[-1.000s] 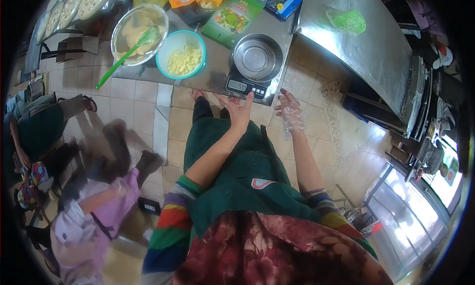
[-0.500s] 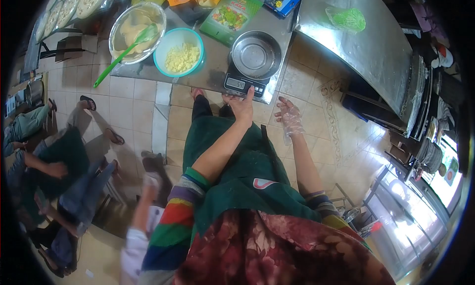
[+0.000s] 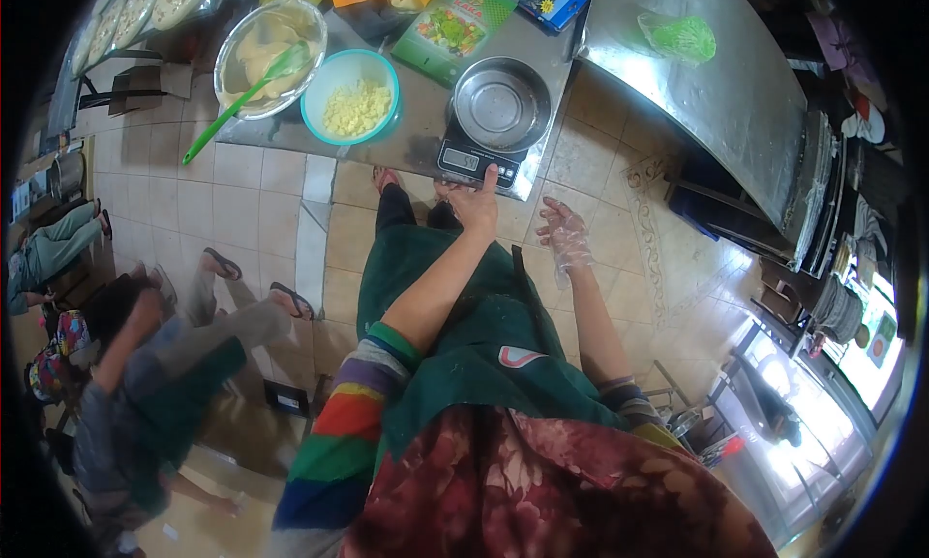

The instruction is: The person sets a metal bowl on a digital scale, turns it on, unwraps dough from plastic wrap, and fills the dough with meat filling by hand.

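Note:
My bare left hand [image 3: 472, 210] is at the front edge of the metal table, its thumb touching the button panel of a black digital kitchen scale [image 3: 474, 163]. Its other fingers lie apart from the thumb, below the table edge, partly hard to make out. On the scale rests a round metal pan [image 3: 502, 105] with nothing visible in it but small specks. Digits are lit on the display. To the right, my right hand [image 3: 563, 231], in a clear plastic glove, hangs in the air with loosely bent fingers, apart from the table and holding nothing.
Left of the scale stand a turquoise bowl [image 3: 350, 97] of pale yellow pieces and a metal bowl [image 3: 270, 60] with creamy mixture and a green spatula [image 3: 249, 99]. Behind are a green carton [image 3: 453, 28] and orange packets. A metal counter [image 3: 699, 84] is at right. People sit or move at left.
My hands stay almost where they were, the left thumb still on the scale's panel. At the left, a person in a green apron has shifted, and a person nearer me has left view.

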